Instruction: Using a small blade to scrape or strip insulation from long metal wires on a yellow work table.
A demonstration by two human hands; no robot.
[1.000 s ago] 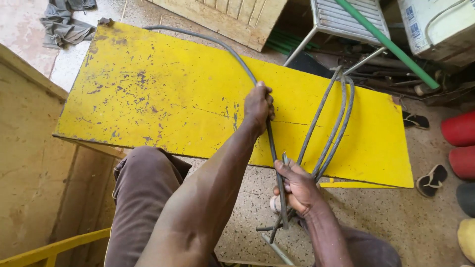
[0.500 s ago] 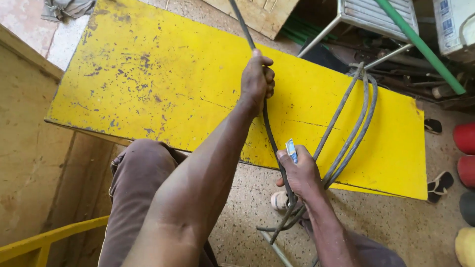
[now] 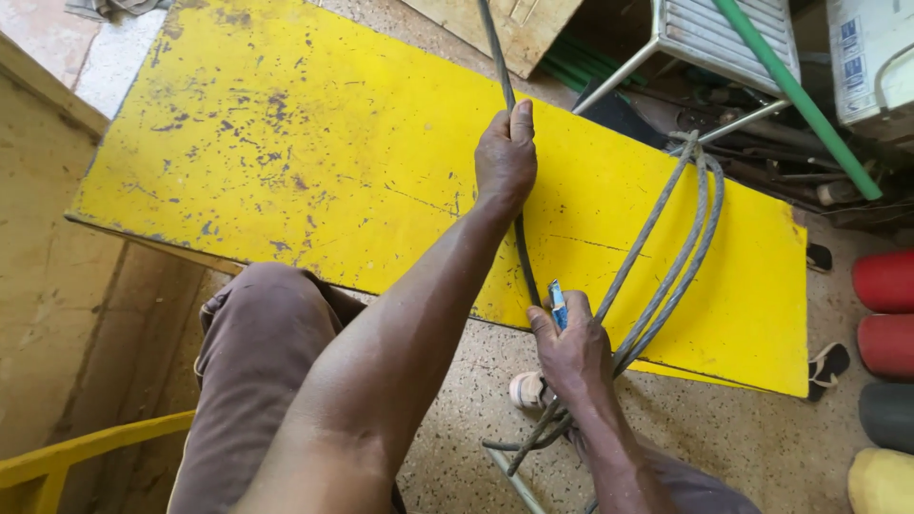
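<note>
Left hand point(image 3: 506, 157) has a full grip on the steel cable point(image 3: 519, 249) lying across the yellow bench point(image 3: 286, 143); right hand point(image 3: 569, 347) pinches the cable plus a small blue tool point(image 3: 558, 306) at the near edge. Risk: frayed strands could cut the palm if the cable slips. Versus earlier, the left hand sits farther up the cable.

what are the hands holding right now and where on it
The left hand grips the dark cable partway along, over the yellow board. The right hand holds it lower, at the board's near edge, with a small blue tool.
</note>
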